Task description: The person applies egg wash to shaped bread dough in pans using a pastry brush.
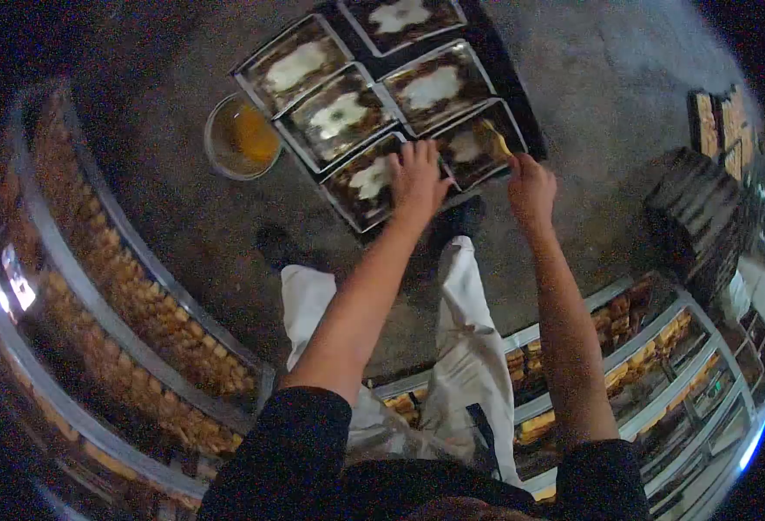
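Several rectangular dark pans with pale rims stand side by side on the floor in front of me, some with a shiny whitish patch in the middle. My left hand [418, 181] rests on the rims between the near left pan [368, 184] and the near right pan [466, 148], fingers stretched and thumb apart. Closed around a slim yellow brush-like tool [498, 139] is my right hand [532, 186], at the right edge of the near right pan. The tool's tip reaches into that pan; its exact kind is blurred.
A clear round bowl [242, 139] with orange-yellow liquid sits left of the pans. Metal racks [113, 204] loaded with baked-looking pieces curve along the left, and more racks [651, 347] stand lower right. A dark stack [695, 204] is at the right.
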The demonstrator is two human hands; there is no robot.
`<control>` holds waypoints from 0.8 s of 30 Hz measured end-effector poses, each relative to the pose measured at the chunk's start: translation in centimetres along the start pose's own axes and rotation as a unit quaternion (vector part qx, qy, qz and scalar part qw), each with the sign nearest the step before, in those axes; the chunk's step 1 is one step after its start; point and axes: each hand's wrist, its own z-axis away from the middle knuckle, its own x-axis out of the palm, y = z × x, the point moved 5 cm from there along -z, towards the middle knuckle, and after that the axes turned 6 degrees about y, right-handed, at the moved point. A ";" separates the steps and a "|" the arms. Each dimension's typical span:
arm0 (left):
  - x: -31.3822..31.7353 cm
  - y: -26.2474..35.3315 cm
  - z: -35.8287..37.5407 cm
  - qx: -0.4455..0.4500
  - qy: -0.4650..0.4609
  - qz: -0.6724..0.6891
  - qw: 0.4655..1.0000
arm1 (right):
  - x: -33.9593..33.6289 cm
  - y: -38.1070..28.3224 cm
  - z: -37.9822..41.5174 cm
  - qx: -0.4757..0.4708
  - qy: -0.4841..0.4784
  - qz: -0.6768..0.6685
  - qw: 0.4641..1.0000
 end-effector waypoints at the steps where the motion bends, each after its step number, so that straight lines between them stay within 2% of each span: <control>1: -0.2 -0.6 0.4 -0.009 0.011 0.031 0.999 | -0.4 -1.0 0.7 0.042 0.014 -0.041 0.998; 3: -1.6 -2.7 2.3 -0.019 0.065 0.081 0.994 | -1.9 -3.7 2.4 0.120 0.041 -0.122 0.984; 6: -5.3 -7.2 5.7 -0.057 0.119 0.148 0.980 | -2.5 -8.2 4.9 0.214 0.014 -0.215 0.953; 9: -6.7 -14.3 10.3 -0.139 0.110 0.112 0.978 | -0.7 -15.4 7.3 0.152 0.000 -0.368 0.917; 10: -7.7 -17.2 11.8 -0.154 0.111 0.104 0.976 | -0.9 -20.1 7.3 0.136 -0.045 -0.400 0.905; 13: -7.6 -26.2 16.4 -0.202 0.076 0.077 0.973 | 5.4 -28.1 8.2 0.079 -0.138 -0.381 0.911; 15: -6.8 -31.8 18.9 -0.244 0.028 0.057 0.968 | 11.4 -32.8 7.6 -0.009 -0.190 -0.265 0.945; 16: -6.1 -34.4 20.0 -0.265 0.004 0.047 0.963 | 14.2 -35.3 7.0 -0.084 -0.168 -0.229 0.955; 17: -5.5 -36.6 20.9 -0.266 0.019 0.038 0.963 | 17.3 -37.6 6.4 -0.158 -0.147 -0.194 0.957; 19: -4.1 -40.7 22.8 -0.268 0.044 0.016 0.962 | 24.4 -40.6 4.8 -0.169 -0.181 -0.085 0.965; 22: -3.7 -44.4 22.7 -0.293 -0.007 0.066 0.954 | 28.9 -44.2 2.9 -0.142 -0.188 -0.068 0.969; 24: -2.5 -46.1 22.6 -0.304 -0.027 0.063 0.950 | 31.7 -45.2 2.3 -0.182 -0.187 -0.040 0.965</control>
